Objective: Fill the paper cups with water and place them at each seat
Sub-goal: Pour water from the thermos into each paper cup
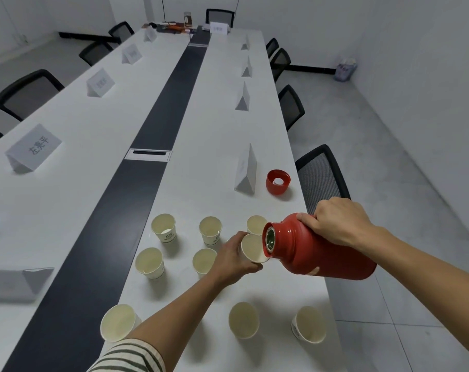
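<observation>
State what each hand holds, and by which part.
The left hand grips a paper cup round its side. The right hand grips the red flask round its upper body, just behind the neck, its mouth tipped at the cup.

Glossy red flask with metal-lined mouth, matt paper cups, smooth white table.

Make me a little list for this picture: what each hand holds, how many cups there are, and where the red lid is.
right hand: grips the red flask, tipped over
left hand: holds one paper cup, tilted to the flask's mouth
standing cups: eight, on the table
red lid: off, on the table beside a name card
pouring water: cannot tell
</observation>
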A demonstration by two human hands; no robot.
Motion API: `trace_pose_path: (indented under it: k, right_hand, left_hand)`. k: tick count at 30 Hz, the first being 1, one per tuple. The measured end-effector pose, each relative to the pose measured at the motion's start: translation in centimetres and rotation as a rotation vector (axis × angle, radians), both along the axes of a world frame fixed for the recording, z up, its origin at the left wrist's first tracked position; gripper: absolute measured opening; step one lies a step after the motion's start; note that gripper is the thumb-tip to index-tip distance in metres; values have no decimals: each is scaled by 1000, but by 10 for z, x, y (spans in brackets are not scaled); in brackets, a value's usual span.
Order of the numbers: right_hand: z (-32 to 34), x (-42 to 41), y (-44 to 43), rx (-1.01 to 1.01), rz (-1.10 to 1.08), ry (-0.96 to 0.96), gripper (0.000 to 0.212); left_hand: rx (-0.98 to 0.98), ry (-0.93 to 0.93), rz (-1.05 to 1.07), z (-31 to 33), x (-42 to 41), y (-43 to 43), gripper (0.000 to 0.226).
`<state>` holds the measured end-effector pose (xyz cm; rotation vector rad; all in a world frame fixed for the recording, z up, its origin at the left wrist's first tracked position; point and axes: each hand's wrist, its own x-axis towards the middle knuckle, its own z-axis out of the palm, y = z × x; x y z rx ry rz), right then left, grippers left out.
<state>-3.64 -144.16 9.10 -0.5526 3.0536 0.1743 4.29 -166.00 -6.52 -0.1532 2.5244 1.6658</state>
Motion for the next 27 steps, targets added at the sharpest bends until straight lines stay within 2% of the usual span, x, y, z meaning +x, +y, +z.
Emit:
trace_pose_path:
  k: [27]
  right_hand:
    - [17,3,-3,38,-22,26,65]
  left_hand:
    - [-29,-25,-21,-7,-1,2,73]
